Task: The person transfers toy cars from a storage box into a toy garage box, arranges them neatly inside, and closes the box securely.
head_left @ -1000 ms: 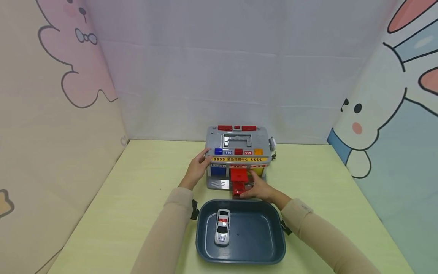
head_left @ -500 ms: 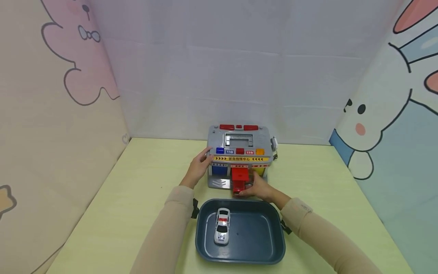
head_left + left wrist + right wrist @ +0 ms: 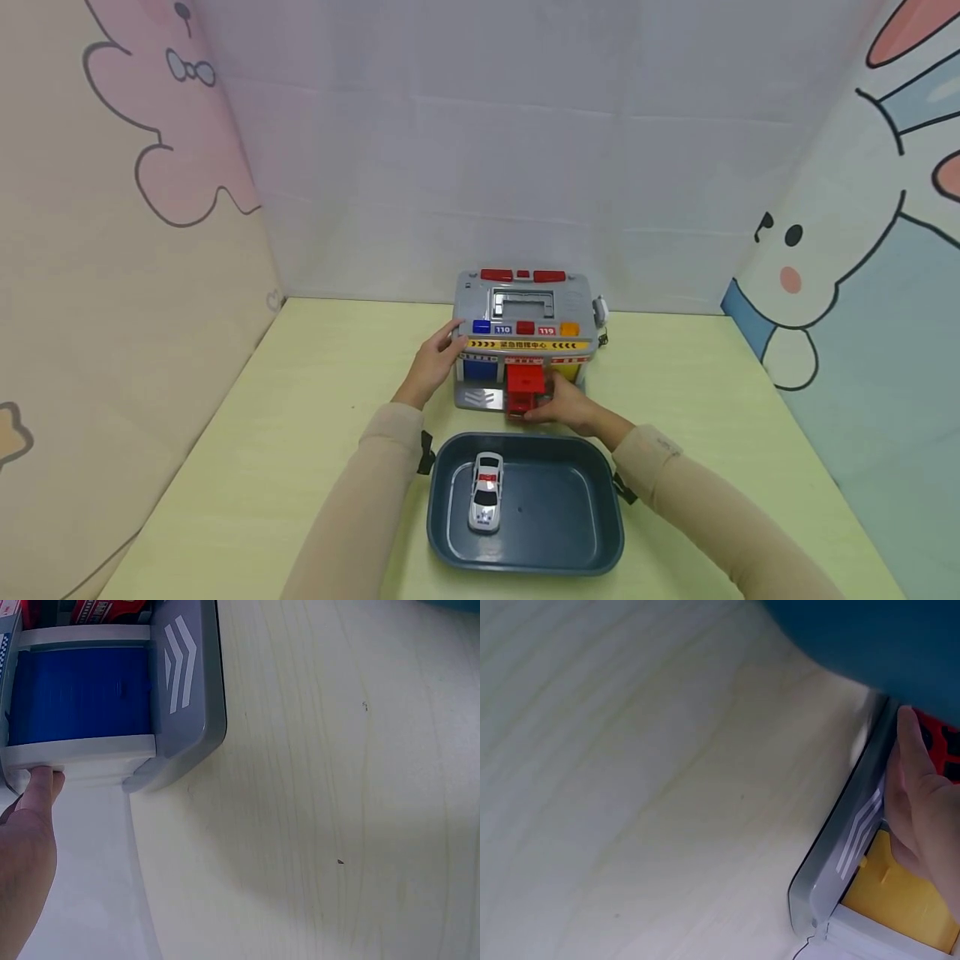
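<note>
In the head view, a grey toy garage with a blue, a red and a yellow door stands at the back. My left hand rests against its left side, thumb by the roof's front corner; the left wrist view shows straight fingers beside the blue door. In the middle bay, the red door is lifted over a red toy car, whose nose sticks out. My right hand presses at the car's nose with an extended thumb, its other fingers near the yellow door.
In front of the garage lies a dark blue tray with a white toy police car at its left. The light yellow table meets a pale cloth wall behind. A small white part sticks out at the garage's right.
The red toy car has slid further back into the middle bay, and my right hand has moved in with it. My left hand stays against the garage.
</note>
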A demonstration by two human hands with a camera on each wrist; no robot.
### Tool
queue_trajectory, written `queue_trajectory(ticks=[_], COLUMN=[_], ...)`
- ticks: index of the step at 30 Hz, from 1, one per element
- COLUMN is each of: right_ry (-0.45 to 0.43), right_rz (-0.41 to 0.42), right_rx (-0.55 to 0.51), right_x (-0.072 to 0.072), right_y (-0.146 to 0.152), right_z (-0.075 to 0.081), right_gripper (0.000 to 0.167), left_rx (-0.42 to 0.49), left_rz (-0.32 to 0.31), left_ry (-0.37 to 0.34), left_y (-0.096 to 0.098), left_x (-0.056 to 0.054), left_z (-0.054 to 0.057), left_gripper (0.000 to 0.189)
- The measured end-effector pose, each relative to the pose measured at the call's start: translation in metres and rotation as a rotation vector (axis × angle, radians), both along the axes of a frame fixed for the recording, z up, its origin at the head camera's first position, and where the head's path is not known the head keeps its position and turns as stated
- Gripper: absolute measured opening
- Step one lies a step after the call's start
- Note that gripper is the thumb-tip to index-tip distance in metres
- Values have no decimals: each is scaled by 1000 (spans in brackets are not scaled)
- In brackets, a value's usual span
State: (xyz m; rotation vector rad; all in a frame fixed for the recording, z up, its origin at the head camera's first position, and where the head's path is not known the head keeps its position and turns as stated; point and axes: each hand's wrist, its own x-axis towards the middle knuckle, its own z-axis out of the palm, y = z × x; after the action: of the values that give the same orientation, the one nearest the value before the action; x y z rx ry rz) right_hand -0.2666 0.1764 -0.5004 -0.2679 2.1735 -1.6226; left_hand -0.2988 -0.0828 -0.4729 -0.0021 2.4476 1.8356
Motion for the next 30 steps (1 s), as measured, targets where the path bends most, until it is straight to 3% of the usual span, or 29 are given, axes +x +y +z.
queue_trajectory(ticks=[10, 19, 25, 30], right_ry=[92, 199, 236, 278], right_rz=[-55, -89, -83, -79], right_rx=[45, 165, 139, 114], right_x=[-3, -1, -1, -1], right_y=[-1, -2, 0, 1], right_z=[-3, 0, -2, -4], right_gripper=[53, 32, 23, 25], left_rx=[28, 26, 24, 38], left_rz=[11, 7, 3, 1], left_ry=[1, 7, 11, 11], left_y=[1, 1, 0, 1], left_x=[0, 1, 1, 2], left_z=[0, 0, 0, 1], left_gripper=[49, 49, 49, 49])
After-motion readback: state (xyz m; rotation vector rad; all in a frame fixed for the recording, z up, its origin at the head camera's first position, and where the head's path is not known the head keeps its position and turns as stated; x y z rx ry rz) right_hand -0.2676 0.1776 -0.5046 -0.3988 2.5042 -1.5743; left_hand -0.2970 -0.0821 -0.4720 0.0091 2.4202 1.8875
